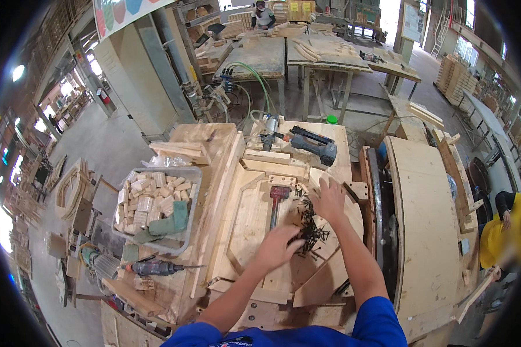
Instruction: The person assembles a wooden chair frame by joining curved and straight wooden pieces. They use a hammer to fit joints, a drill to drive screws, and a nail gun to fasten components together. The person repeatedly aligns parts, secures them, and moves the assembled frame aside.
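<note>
My left hand [276, 247] is at the near left edge of a pile of dark screws [314, 236], its thumb and fingers apart and curved towards them. My right hand [330, 203] lies with spread fingers over a pale wooden piece [318, 176] at the far end of the pile. Whether it presses on that piece cannot be made out. The screws lie loose inside a wooden jig [244, 228] on the bench. Left of them lies a tool with a red end and a straight shaft [279, 194].
A grey tub [195, 199] of small wood blocks stands at left, with a power driver [156, 267] nearer me. Beyond the jig lie a cordless tool [318, 147] and an air tool [269, 130] with a green hose. A person in yellow [506, 237] is at far right.
</note>
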Available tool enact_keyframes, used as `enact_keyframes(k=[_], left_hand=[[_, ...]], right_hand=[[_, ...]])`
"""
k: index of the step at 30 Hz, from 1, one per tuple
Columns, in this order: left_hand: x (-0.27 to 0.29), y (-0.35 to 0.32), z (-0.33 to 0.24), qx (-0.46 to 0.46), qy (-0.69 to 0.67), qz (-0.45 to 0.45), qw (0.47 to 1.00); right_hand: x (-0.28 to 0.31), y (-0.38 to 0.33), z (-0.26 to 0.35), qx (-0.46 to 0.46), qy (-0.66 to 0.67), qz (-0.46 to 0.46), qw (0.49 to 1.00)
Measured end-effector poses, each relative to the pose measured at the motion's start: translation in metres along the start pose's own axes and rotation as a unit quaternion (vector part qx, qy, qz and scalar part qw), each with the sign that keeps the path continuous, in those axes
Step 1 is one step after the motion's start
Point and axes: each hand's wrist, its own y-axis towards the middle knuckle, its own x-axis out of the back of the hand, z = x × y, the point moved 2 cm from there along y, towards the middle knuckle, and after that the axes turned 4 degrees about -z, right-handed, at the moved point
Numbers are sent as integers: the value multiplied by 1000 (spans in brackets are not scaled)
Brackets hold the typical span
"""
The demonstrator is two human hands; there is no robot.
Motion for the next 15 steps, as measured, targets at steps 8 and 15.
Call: enact_keyframes(k=[8,15], left_hand=[[185,-204,-88,122,-4,-125,985],[321,-346,-52,260,281,-586,714]], right_hand=[[79,-195,108,-13,434,245,867],[113,-258,161,114,352,298,880]])
